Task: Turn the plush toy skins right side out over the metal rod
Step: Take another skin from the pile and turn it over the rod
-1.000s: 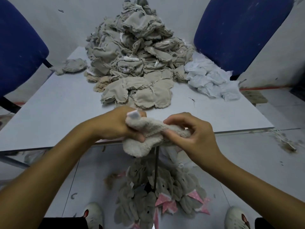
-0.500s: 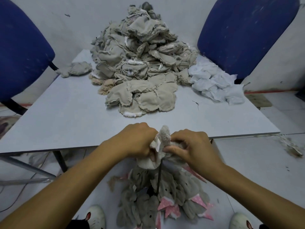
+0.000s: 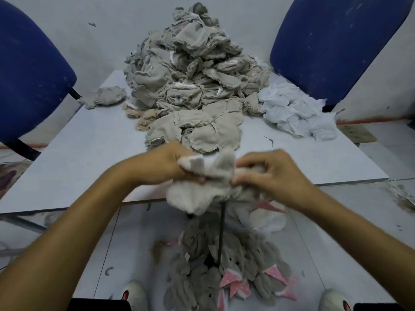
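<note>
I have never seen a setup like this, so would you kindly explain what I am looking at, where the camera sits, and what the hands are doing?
There is no machine here: a person works with two bare hands, and the one camera is worn on the head, looking forward and down.

The left hand and right hand both grip a fuzzy grey plush toy skin, held over a thin dark metal rod that stands upright below it.

On the grey table lies a tall pile of beige skins, seemingly still inside out, and beside it a smaller heap of white fabric pieces. On the floor around the rod lies a heap of fuzzy grey skins with pink ears, apparently finished. Two blue chairs flank the table.
</note>
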Demonstrator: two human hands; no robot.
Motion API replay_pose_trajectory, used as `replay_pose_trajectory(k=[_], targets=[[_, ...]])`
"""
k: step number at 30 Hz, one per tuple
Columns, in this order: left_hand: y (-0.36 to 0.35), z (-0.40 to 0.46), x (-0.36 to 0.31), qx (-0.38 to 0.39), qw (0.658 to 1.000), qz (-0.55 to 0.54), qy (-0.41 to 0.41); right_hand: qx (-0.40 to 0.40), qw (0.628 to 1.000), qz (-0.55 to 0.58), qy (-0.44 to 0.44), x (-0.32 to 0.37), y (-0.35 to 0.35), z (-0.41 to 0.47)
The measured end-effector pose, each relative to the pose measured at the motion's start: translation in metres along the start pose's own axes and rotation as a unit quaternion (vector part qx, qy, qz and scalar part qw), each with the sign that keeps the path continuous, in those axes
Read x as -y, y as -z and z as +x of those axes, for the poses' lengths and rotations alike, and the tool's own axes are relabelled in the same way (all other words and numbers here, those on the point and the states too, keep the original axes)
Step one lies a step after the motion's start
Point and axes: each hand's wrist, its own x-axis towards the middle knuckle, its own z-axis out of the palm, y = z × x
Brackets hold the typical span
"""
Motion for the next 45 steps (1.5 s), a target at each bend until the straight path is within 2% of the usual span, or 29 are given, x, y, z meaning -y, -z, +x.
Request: replay_pose_trajectory(k=[2, 3, 5, 6, 7, 8, 9, 10, 11, 12, 13, 14, 16, 17, 20, 23, 25, 27, 29, 31, 35, 39, 42, 44, 45], targets=[[0.01, 0.007, -0.011, -0.107, 0.987, -0.111, -0.034, -0.074, 0.993, 0.085, 0.019, 0.012, 0.015, 0.016], [0.013, 0.013, -0.013, -0.137, 0.977, -0.16, -0.038, -0.109, 0.989, 0.095, 0.033, 0.016, 0.018, 0.025], [0.015, 0.026, -0.012, -0.157, 0.963, -0.221, 0.002, -0.169, 0.985, 0.012, 0.035, 0.014, 0.021, 0.043], [0.015, 0.033, -0.009, -0.157, 0.967, -0.195, 0.046, -0.179, 0.982, -0.054, 0.013, 0.006, 0.02, 0.05], [0.014, 0.039, -0.001, -0.163, 0.976, -0.097, 0.102, -0.169, 0.978, -0.118, -0.026, -0.003, 0.018, 0.053], [0.011, 0.045, 0.007, -0.182, 0.97, 0.046, 0.153, -0.152, 0.972, -0.168, -0.067, -0.014, 0.013, 0.053], [0.009, 0.049, 0.013, -0.227, 0.94, 0.183, 0.176, -0.144, 0.964, -0.203, -0.09, -0.024, 0.008, 0.05], [0.004, 0.053, 0.013, -0.286, 0.911, 0.262, 0.139, -0.152, 0.954, -0.243, -0.085, -0.032, 0.002, 0.046], [-0.001, 0.057, 0.01, -0.32, 0.905, 0.274, 0.059, -0.173, 0.94, -0.288, -0.053, -0.037, -0.003, 0.044], [-0.007, 0.062, 0.006, -0.306, 0.918, 0.253, -0.023, -0.192, 0.926, -0.325, -0.013, -0.041, -0.007, 0.043], [-0.013, 0.067, 0.001, -0.258, 0.933, 0.242, -0.075, -0.197, 0.921, -0.335, 0.009, -0.043, -0.01, 0.043], [-0.02, 0.072, -0.003, -0.197, 0.944, 0.25, -0.09, -0.187, 0.927, -0.326, 0.007, -0.045, -0.013, 0.043], [-0.033, 0.083, -0.004, -0.099, 0.95, 0.293, -0.049, -0.128, 0.941, -0.312, -0.024, -0.051, -0.018, 0.042], [-0.037, 0.088, -0.001, -0.076, 0.949, 0.304, -0.019, -0.09, 0.944, -0.317, -0.035, -0.055, -0.017, 0.04], [-0.046, 0.101, 0.002, -0.101, 0.957, 0.273, 0.012, -0.046, 0.955, -0.293, -0.032, -0.066, 0.003, 0.038], [-0.054, 0.112, -0.003, -0.127, 0.959, 0.255, 0.012, -0.12, 0.961, -0.245, -0.04, -0.071, 0.028, 0.039], [-0.06, 0.118, -0.007, -0.137, 0.958, 0.253, 0.016, -0.197, 0.924, -0.317, -0.088, -0.08, 0.046, 0.04], [-0.064, 0.123, -0.007, -0.148, 0.957, 0.25, 0.018, -0.231, 0.87, -0.391, -0.192, -0.09, 0.065, 0.039], [-0.068, 0.13, -0.007, -0.164, 0.952, 0.257, 0.01, -0.21, 0.846, -0.394, -0.293, -0.097, 0.081, 0.035], [-0.072, 0.137, -0.007, -0.173, 0.951, 0.255, 0.002, -0.178, 0.841, -0.382, -0.338, -0.103, 0.084, 0.03], [-0.074, 0.146, -0.009, -0.159, 0.964, 0.212, 0.015, -0.194, 0.835, -0.43, -0.283, -0.112, 0.08, 0.027], [-0.068, 0.149, -0.011, -0.089, 0.981, 0.168, 0.041, -0.224, 0.849, -0.414, -0.241, -0.116, 0.084, 0.027], [-0.066, 0.146, -0.013, -0.045, 0.98, 0.185, 0.059, -0.226, 0.85, -0.413, -0.238, -0.11, 0.083, 0.026], [-0.067, 0.142, -0.013, -0.068, 0.972, 0.22, 0.054, -0.233, 0.856, -0.399, -0.233, -0.104, 0.08, 0.026], [-0.068, 0.14, -0.013, -0.092, 0.966, 0.237, 0.05, -0.24, 0.873, -0.367, -0.213, -0.099, 0.077, 0.028]])
